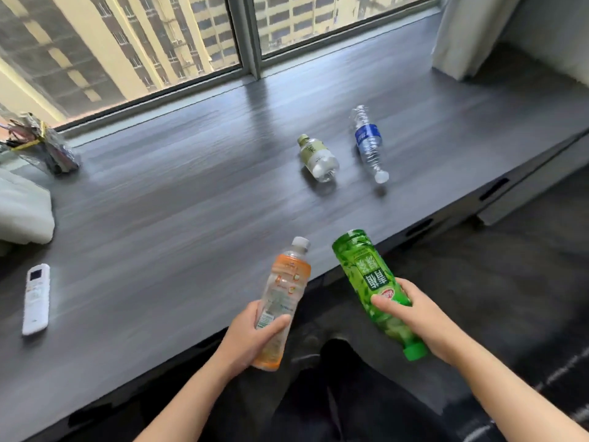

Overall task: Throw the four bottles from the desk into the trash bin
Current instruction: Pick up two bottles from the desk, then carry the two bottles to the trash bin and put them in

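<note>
My left hand (251,339) grips a clear bottle with an orange label (283,291), white cap pointing away from me, over the desk's front edge. My right hand (420,317) holds a green tea bottle (366,275) with its green cap toward me, just past the edge. Two more bottles lie on the dark grey desk (175,202): a small pale-green-labelled bottle (318,157) and, to its right, a clear water bottle with a blue label (368,141). No trash bin is in view.
A white remote control (36,298) lies near the desk's left front. A white cloth (22,212) and a bundle of wrapped items (44,145) sit at the far left. A window runs along the back, a curtain (471,30) hangs at the right, and dark floor (510,282) lies below.
</note>
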`<state>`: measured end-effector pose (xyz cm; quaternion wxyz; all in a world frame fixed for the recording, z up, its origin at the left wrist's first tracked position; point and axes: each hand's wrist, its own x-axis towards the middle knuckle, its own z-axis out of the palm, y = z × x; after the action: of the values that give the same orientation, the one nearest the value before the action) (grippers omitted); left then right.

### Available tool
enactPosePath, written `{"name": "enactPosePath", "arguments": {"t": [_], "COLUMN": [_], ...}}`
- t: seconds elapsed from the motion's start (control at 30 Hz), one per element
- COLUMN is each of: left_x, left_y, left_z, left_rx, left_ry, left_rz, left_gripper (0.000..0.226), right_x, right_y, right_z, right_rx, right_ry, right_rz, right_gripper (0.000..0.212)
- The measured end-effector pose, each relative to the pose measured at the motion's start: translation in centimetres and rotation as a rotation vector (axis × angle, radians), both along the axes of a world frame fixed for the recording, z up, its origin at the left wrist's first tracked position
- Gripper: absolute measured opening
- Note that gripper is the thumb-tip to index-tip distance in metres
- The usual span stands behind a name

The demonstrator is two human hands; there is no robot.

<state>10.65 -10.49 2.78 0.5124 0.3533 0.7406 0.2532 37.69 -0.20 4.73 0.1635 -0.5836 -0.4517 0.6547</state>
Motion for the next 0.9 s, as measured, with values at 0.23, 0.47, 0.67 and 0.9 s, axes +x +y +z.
{"name": "enactPosePath", "arguments": {"t": [0.23,0.47,0.67,0.9], "left_x": [6.1,8.9,12.4,15.0], "left_y": [-0.9,-1.6,-1.0,2.2], "left_z": [-2.2,-5.6,-7.1,-7.3], "left_rx": [-0.094,-0.247,-0.323,-0.384], "left_ry": [0.211,0.412,0.518,0.553], "left_rz": [-0.404,-0.523,-0.575,-0.659], "left_gripper": [0.039,0.053,0.061,0.058], "right_x": [13.0,19.2,24.0,27.2], "right_y": [-12.8,-19.4,-22.7,-23.0], "right_z": [-4.9,-7.3,-7.9,-8.3], "right_rx": [-0.120,-0.262,-0.303,-0.342], "right_ry": [-0.236,-0.330,-0.340,-0.385], "right_rz": [-0.311,-0.419,-0.571,-0.647], "right_gripper": [0.046,0.048,0.048,0.050]}}
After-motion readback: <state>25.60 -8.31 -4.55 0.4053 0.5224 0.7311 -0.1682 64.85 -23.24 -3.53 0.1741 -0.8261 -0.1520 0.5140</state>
